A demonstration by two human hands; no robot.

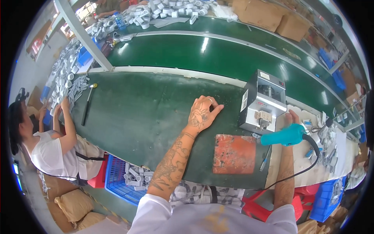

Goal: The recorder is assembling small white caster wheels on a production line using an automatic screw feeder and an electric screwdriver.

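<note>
My left hand (203,112) rests on the dark green bench mat (156,113), thumb apart from its loosely bent fingers, with nothing visible in it. A ring is on one finger. To its right stands a grey and black boxy machine (263,103) with a metal fixture on its front. My right hand (292,117) is beside that machine, largely covered by a teal corded power tool (283,135). Only some fingertips show, so its grip is hidden. A worn reddish square plate (234,154) lies between my arms, with a slim pen-like tool (265,158) at its right.
Small grey parts (329,150) are spread on brown sheeting at right. A hammer (89,103) lies at left near piled pale parts (64,74), where a co-worker (58,144) handles some. Blue baskets (117,181) stand below the bench. A green conveyor (187,50) runs behind.
</note>
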